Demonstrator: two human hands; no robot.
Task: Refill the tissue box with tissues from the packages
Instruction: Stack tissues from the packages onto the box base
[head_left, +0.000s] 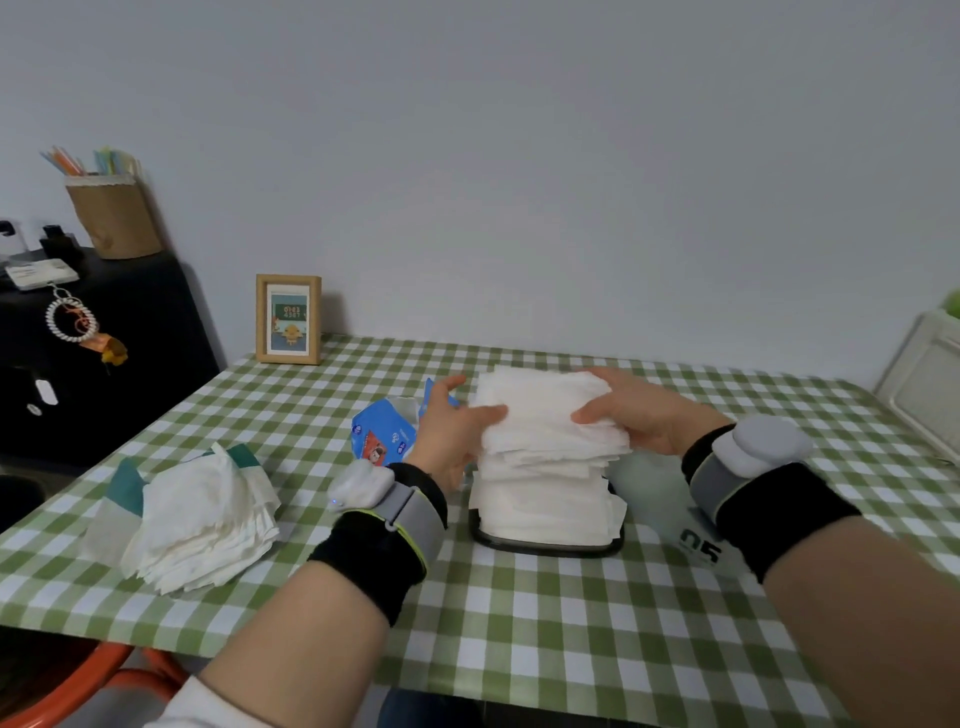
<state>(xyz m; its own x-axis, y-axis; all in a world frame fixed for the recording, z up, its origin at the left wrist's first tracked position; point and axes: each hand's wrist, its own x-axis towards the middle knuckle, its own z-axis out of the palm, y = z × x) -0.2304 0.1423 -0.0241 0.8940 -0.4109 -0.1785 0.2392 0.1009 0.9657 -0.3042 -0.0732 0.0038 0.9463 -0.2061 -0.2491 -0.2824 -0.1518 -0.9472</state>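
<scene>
Tissue stack (545, 415) between both hands

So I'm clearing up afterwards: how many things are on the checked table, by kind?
Tissue stacks: 2, one in the box, one loose at left
Tissue box: 1
Blue wrapper: 1
Picture frame: 1
Total: 5

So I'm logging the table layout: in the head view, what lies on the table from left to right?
Loose tissues → blue wrapper → tissue stack in the box, gripped by both hands.
</scene>
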